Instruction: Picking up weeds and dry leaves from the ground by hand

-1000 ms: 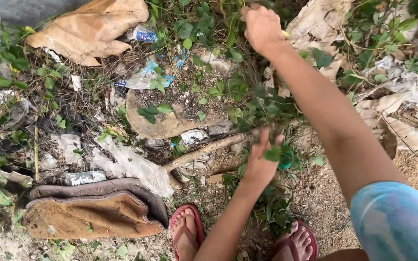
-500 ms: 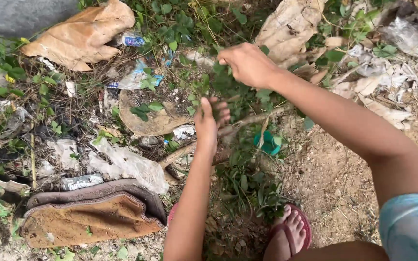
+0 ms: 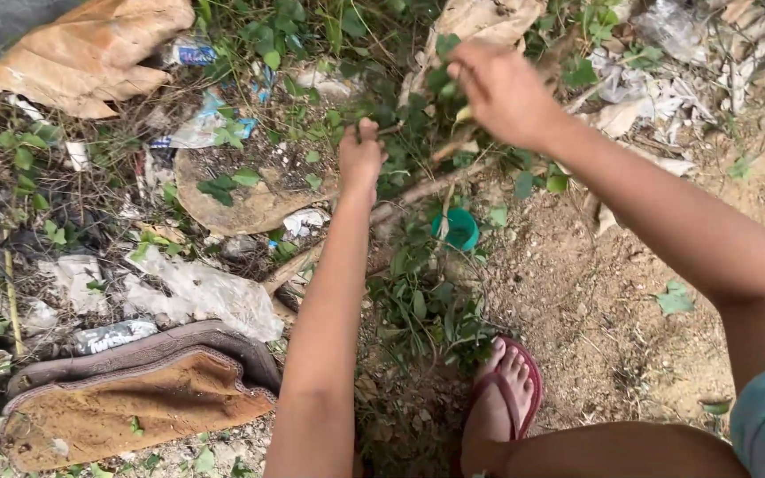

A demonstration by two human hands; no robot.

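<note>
I look down at littered ground with a leafy green vine (image 3: 418,292) growing in front of my feet. My left hand (image 3: 361,158) reaches forward and is closed around a thin stem of the vine. My right hand (image 3: 504,91) is higher and further right, fingers pinched on another stem with leaves. A brown stick (image 3: 418,190) lies across the ground under both hands. A small green cap (image 3: 459,228) sits among the leaves below my right hand.
A red sandal on my foot (image 3: 511,389) stands on bare dirt. A dusty folded brown mat (image 3: 135,389) lies at lower left. Plastic wrappers (image 3: 201,292), dry brown leaves (image 3: 81,57) and crumpled paper (image 3: 639,97) are scattered about.
Both hands moved up and away from me along the vine. My left hand went from open fingers to closed on a stem. The view shifted, so the ground litter slid leftward.
</note>
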